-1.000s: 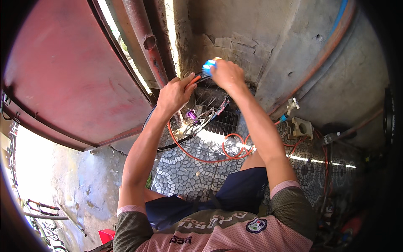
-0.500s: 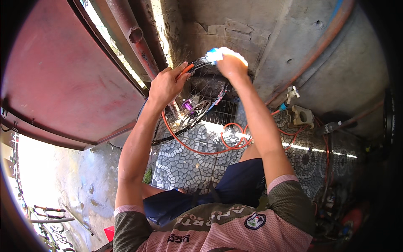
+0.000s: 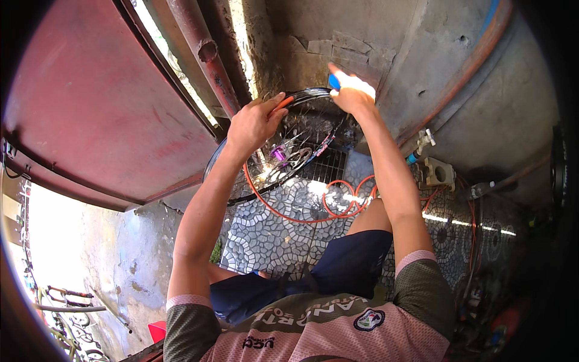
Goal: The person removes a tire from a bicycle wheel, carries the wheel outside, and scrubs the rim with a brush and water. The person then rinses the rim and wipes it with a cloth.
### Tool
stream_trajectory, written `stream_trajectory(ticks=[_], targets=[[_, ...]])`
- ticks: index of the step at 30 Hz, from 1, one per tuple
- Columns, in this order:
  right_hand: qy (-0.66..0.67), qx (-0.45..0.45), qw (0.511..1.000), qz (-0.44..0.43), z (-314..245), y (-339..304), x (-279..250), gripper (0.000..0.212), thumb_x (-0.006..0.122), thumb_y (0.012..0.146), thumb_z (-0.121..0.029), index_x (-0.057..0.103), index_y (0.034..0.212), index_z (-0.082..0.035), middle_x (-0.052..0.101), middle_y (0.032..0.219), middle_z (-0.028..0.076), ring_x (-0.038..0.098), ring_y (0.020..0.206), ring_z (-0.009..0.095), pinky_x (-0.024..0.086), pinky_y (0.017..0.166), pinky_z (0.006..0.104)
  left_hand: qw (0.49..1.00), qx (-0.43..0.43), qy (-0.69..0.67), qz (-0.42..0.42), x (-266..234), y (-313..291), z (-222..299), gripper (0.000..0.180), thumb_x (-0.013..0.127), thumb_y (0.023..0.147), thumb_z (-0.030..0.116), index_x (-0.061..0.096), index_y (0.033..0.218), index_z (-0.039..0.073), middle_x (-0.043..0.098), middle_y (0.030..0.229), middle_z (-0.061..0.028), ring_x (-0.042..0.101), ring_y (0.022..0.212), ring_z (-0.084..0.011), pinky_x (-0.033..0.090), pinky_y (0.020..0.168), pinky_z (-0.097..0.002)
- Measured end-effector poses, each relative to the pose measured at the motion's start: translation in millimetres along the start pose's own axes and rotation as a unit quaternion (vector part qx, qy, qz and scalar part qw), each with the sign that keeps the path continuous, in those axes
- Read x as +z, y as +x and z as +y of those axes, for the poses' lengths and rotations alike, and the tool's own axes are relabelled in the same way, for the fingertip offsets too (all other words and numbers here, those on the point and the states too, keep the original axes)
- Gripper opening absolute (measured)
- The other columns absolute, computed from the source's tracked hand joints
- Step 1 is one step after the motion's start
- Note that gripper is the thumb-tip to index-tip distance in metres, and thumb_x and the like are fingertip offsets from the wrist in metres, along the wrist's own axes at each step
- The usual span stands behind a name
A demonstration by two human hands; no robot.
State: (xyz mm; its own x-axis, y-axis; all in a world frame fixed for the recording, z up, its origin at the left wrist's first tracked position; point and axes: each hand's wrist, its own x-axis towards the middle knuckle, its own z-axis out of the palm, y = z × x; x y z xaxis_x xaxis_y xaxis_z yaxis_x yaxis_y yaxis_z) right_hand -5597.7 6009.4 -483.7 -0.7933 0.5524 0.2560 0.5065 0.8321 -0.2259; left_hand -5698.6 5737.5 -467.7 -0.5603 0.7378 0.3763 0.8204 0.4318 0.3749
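Observation:
In front of me stands a bicycle wheel with a black rim [image 3: 315, 91], a purple hub [image 3: 278, 152] and a brake disc [image 3: 300, 158]. My left hand [image 3: 249, 128] is closed around the end of an orange hose [image 3: 277, 212] at the rim's upper left; its fingertips lie by the tyre. At the upper right of the rim, my right hand [image 3: 354, 95] grips a small blue rounded thing [image 3: 334, 82], with one finger stretched out past it. The palm hides most of the blue thing, so its kind cannot be told. Both forearms reach over the wheel's near side.
Beneath the wheel is a drain grate [image 3: 333, 165] set by the pebble-patterned tiles [image 3: 265, 232]. On the right are a tap [image 3: 426, 138], a pale block [image 3: 439, 173] and a clear bottle [image 3: 481, 190]. A red metal panel [image 3: 102, 108] and a pipe [image 3: 211, 60] stand left.
My right hand has shifted right along the rim, and one finger now points outward. The bright glare at the blue thing has faded. My left hand stays on the hose; the view has moved slightly.

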Motion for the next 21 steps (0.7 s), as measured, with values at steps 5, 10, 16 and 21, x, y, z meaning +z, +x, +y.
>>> stream_trajectory(ticks=[5, 10, 16, 21], targets=[[-0.043, -0.174, 0.984, -0.010, -49.9, -20.2, -23.0, 0.043, 0.081, 0.087, -0.045, 0.078, 0.129, -0.034, 0.078, 0.106, 0.014, 0.071, 0.110, 0.032, 0.051, 0.093, 0.0474, 1.000, 0.008, 0.010, -0.019, 9.4, 11.6, 10.1, 0.045, 0.068, 0.102, 0.044, 0.071, 0.142, 0.024, 0.071, 0.096, -0.0140, 0.073, 0.090, -0.0383, 0.060, 0.079, -0.0509], [-0.039, -0.159, 0.986, 0.007, -27.1, -18.8, -21.3, 0.040, 0.079, 0.091, -0.048, 0.078, 0.129, -0.034, 0.072, 0.117, 0.011, 0.065, 0.117, 0.030, 0.045, 0.092, 0.0457, 0.997, 0.008, 0.026, 0.068, -5.0, -35.2, -3.6, 0.045, 0.068, 0.104, 0.040, 0.070, 0.144, 0.018, 0.069, 0.094, -0.0120, 0.068, 0.091, -0.0335, 0.057, 0.081, -0.0462], [-0.036, -0.145, 0.989, -0.005, -11.1, -18.2, -18.1, 0.044, 0.078, 0.091, -0.051, 0.075, 0.133, -0.036, 0.068, 0.125, 0.011, 0.064, 0.121, 0.031, 0.046, 0.094, 0.0459, 0.988, -0.035, -0.128, 0.077, -15.4, -108.5, -65.4, 0.052, 0.075, 0.102, 0.026, 0.065, 0.150, 0.013, 0.060, 0.085, -0.0120, 0.060, 0.076, -0.0254, 0.051, 0.073, -0.0391], [-0.044, -0.125, 0.990, -0.048, 1.9, -8.7, -16.3, 0.053, 0.078, 0.092, -0.042, 0.067, 0.144, -0.039, 0.067, 0.124, 0.016, 0.064, 0.122, 0.032, 0.049, 0.099, 0.0472, 0.976, -0.004, -0.154, 0.152, 15.4, -153.8, -106.7, 0.052, 0.076, 0.102, 0.025, 0.065, 0.149, 0.008, 0.057, 0.081, -0.0106, 0.051, 0.071, -0.0194, 0.047, 0.068, -0.0343]])
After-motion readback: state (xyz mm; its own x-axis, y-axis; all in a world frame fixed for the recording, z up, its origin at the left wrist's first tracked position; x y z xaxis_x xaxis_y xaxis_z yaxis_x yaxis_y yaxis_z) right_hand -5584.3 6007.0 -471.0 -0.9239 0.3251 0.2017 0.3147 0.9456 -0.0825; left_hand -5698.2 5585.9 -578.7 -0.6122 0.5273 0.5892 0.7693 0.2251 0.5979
